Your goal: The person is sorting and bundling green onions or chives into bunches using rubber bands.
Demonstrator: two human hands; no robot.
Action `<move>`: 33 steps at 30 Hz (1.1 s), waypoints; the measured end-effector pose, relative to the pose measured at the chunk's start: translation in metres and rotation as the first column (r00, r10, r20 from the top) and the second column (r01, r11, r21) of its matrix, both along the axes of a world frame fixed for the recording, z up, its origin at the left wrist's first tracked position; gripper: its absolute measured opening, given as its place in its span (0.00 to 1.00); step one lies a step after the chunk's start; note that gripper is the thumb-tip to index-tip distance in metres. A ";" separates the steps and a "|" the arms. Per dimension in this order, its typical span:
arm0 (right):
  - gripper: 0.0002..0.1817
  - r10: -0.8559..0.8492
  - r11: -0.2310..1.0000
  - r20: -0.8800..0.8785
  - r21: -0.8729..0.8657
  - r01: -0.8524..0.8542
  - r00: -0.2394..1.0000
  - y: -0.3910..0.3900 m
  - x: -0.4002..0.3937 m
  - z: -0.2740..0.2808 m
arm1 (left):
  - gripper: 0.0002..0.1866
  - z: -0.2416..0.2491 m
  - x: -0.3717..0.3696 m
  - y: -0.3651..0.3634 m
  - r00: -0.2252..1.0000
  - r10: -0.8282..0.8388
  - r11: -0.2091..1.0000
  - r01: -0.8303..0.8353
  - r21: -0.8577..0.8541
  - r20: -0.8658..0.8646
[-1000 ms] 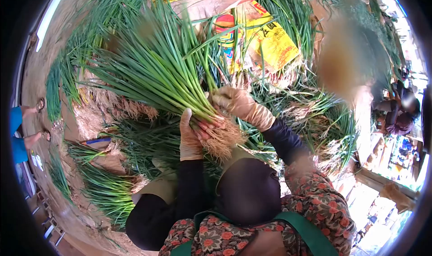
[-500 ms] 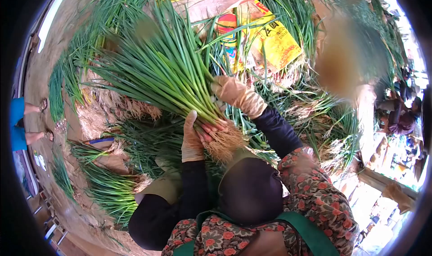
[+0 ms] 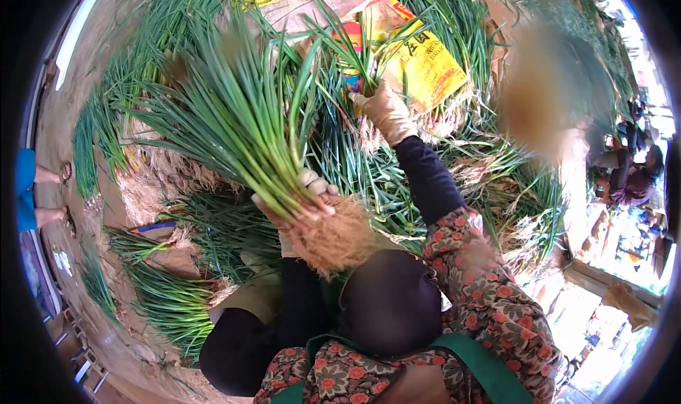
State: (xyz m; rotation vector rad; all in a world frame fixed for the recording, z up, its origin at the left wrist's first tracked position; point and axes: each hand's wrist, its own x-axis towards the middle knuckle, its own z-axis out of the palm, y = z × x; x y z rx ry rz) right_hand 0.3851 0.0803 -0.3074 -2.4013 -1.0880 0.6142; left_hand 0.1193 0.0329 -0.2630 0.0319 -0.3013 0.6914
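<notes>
A large bunch of green onions (image 3: 262,138) slants up and left over my lap, its tangled pale roots (image 3: 333,237) toward me. My left hand (image 3: 312,184), in a pale glove, is wrapped round the bunch just above the roots. Farther out, my gloved right hand (image 3: 386,113) is closed round a few loose green onion stalks (image 3: 363,67), whose leaves fan up and left. It is beside a yellow printed sack (image 3: 429,70); part of its grip is hidden.
Heaps of green onions (image 3: 174,290) lie around me on the ground. A pink sack (image 3: 333,7) is at the far side, and a blue-handled object (image 3: 156,227) lies at left. A bystander's legs (image 3: 46,177) show at the left edge; people (image 3: 642,173) are at right.
My right hand has left the big bunch, reached outward and closed on some loose stalks. My left hand now wraps round the bunch, which has shifted slightly left and toward me.
</notes>
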 end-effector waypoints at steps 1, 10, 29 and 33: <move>0.26 0.037 0.991 -0.034 0.130 -0.033 0.999 0.003 0.000 -0.007 | 0.54 0.001 -0.002 0.003 0.999 -0.025 1.000 0.025 -0.005 0.027; 0.23 0.717 0.685 0.073 0.111 -0.720 0.694 -0.015 -0.115 0.006 | 0.34 0.020 -0.021 0.030 0.996 -0.011 0.999 0.007 0.048 0.086; 0.21 0.453 0.848 -0.834 0.294 -0.441 0.314 -0.024 -0.152 0.070 | 0.28 0.028 -0.041 -0.038 0.898 0.230 0.942 -0.301 -0.144 -0.374; 0.12 0.757 0.640 -0.209 0.431 -0.637 0.619 -0.022 -0.150 -0.012 | 0.30 0.018 -0.047 -0.031 0.928 0.232 0.961 -0.266 -0.082 -0.291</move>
